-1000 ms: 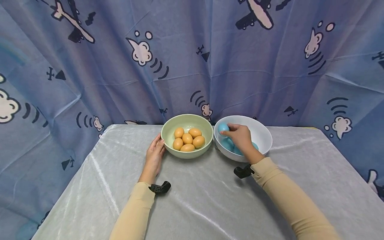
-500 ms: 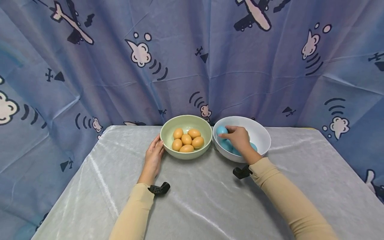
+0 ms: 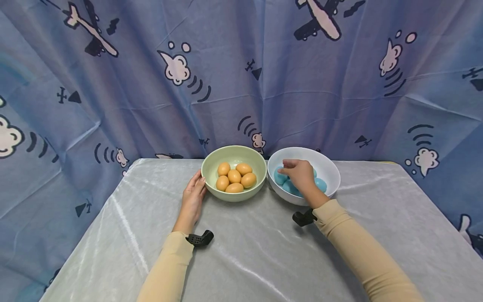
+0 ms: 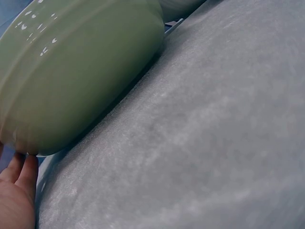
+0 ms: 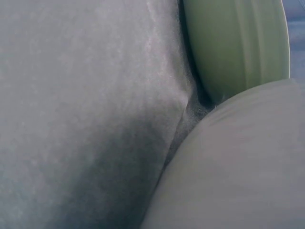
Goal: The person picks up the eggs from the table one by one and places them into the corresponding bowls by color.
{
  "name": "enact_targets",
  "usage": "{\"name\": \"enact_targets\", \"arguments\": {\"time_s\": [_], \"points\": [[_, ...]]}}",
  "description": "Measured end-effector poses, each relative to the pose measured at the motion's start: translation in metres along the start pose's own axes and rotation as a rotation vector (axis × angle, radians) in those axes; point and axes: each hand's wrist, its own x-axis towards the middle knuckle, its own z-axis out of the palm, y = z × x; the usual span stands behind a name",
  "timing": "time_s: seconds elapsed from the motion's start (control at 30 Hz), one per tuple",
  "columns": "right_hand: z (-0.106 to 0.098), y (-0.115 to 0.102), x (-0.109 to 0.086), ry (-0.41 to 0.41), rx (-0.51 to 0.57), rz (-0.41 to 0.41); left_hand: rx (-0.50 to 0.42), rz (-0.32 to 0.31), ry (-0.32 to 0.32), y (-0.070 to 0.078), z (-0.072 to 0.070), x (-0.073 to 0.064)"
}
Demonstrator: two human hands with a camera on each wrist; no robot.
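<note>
My left hand (image 3: 193,199) touches the left side of a green bowl (image 3: 209,186) with its fingertips. In the left wrist view the fingers (image 4: 28,174) meet the bowl's wall. Several orange-brown eggs (image 3: 234,176) lie inside that bowl. Over a white bowl (image 3: 332,170), my right hand (image 3: 302,174) hovers with thumb and fingertips apart. Just below them a blue egg (image 3: 279,177) lies against the bowl's left inner side. More blue eggs (image 3: 320,185) are around it, partly hidden by the hand. In the right wrist view the hand is out of sight.
The two bowls stand side by side near the back edge of a table with a grey cloth (image 3: 241,256). Behind it hangs a blue curtain (image 3: 226,105) printed with planes and clouds. A black wrist camera (image 3: 200,238) sits on the left wrist, another on the right (image 3: 303,218).
The blue egg pinched by my right hand has come down into the white bowl, and the fingers have let go of it. My left hand stays at the green bowl.
</note>
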Motion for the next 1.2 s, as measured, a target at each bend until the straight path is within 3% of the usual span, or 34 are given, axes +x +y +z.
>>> {"name": "enact_targets", "arguments": {"time_s": [0.33, 0.77, 0.93, 1.1, 1.2], "points": [[0.001, -0.002, 0.002, 0.019, 0.042, 0.013, 0.005, -0.007, 0.023, 0.001, 0.0, 0.001], [-0.012, 0.003, 0.002, 0.054, 0.052, -0.005, -0.007, 0.007, -0.014, -0.004, 0.014, 0.009], [-0.017, 0.01, -0.005, 0.062, 0.083, -0.001, 0.004, 0.002, -0.026, -0.01, 0.013, 0.006], [-0.042, 0.02, -0.018, 0.071, 0.099, 0.013, 0.014, -0.01, -0.014, -0.014, 0.01, 0.002], [-0.062, 0.027, -0.022, 0.136, 0.071, 0.025, 0.016, 0.001, -0.001, -0.012, 0.008, 0.001]]}}
